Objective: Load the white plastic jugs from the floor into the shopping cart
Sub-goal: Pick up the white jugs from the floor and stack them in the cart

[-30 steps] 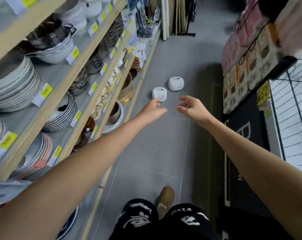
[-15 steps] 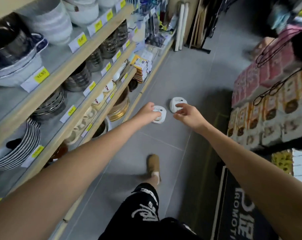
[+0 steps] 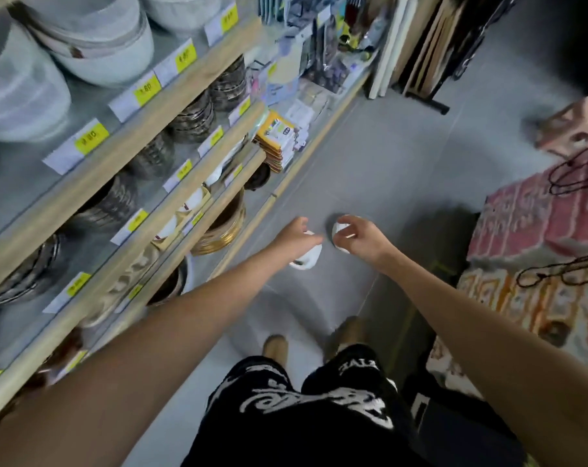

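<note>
The left jug (image 3: 308,258) sits under the left grip (image 3: 294,238), whose fingers curl over its top. Just beside it, the right jug (image 3: 338,230) is clasped by the curled fingers of the right grip (image 3: 363,239). Whether either jug still touches the grey floor (image 3: 370,156) is unclear. Shelves (image 3: 151,136) of bowls (image 3: 100,38) run left of the left grip, and patterned boxes (image 3: 528,217) stand right of the right grip.

White plastic jugs: two, left jug (image 3: 307,259) and right jug (image 3: 338,230).
Hands: two, left hand (image 3: 294,239) and right hand (image 3: 363,240).
Tan shoes (image 3: 275,347): two.
Wooden shelves (image 3: 171,107): at least three.
Legs in black shorts (image 3: 302,419): two.
</note>
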Demonstrator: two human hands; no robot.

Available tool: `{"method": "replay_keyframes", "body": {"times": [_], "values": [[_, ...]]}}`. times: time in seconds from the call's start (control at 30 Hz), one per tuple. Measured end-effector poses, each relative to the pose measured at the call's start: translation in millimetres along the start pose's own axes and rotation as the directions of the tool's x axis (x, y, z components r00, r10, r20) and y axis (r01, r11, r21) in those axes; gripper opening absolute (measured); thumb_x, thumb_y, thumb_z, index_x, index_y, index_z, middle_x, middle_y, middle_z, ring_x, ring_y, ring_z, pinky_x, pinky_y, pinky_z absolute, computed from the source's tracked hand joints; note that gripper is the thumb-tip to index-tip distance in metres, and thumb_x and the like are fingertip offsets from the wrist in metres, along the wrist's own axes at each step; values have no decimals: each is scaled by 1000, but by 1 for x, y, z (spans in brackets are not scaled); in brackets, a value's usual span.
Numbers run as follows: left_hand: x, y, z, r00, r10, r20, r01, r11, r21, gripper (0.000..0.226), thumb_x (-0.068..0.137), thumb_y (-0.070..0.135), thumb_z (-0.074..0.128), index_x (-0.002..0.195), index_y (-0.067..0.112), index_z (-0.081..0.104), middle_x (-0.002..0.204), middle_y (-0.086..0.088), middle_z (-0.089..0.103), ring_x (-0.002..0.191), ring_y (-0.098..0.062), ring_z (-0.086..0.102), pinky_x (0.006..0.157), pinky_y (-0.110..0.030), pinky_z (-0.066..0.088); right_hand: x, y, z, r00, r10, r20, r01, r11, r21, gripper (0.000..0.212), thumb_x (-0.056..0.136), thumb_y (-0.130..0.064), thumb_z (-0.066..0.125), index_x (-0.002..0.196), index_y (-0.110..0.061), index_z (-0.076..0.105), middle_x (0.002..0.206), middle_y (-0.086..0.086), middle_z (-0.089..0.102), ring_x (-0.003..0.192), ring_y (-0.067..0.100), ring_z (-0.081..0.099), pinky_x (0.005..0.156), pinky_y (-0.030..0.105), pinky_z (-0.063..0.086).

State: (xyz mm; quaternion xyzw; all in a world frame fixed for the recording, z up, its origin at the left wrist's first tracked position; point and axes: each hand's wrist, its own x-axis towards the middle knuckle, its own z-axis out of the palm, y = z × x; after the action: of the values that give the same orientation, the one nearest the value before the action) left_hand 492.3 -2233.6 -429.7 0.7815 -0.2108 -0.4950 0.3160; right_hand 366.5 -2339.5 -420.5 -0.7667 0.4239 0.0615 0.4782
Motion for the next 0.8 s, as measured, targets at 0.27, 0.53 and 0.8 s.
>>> {"method": "replay_keyframes", "body": {"times": [0.27, 0.53, 0.8], "values": [[71, 25, 3, 964, -213, -157, 170, 954, -248, 39, 84, 18, 65, 121, 9, 55, 120, -13, 61, 112, -28, 58, 84, -28, 43, 116, 11, -44, 969, -31, 245, 60, 992, -113, 43, 86, -16, 67, 127, -16, 55, 97, 1, 66, 89, 18, 63, 83, 30, 49], [127, 51, 34, 886, -398, -239, 260, 852, -454, 58, 90, 18, 62, 142, 9, 36, 140, -8, 45, 126, -25, 46, 93, -29, 40, 210, 24, -98, 893, 25, 450, 36, 991, -127, 48, 87, -9, 66, 133, -10, 51, 109, 10, 66, 94, 17, 58, 72, 20, 43], [207, 8, 80, 824, -526, -208, 299, 718, -629, 64, 91, 19, 64, 145, 12, 31, 146, -7, 41, 127, -24, 45, 89, -26, 39, 290, 80, -69, 836, 51, 547, 71, 977, -200, 47, 85, -22, 68, 130, -15, 53, 114, 2, 64, 112, 21, 59, 98, 36, 43]]}}
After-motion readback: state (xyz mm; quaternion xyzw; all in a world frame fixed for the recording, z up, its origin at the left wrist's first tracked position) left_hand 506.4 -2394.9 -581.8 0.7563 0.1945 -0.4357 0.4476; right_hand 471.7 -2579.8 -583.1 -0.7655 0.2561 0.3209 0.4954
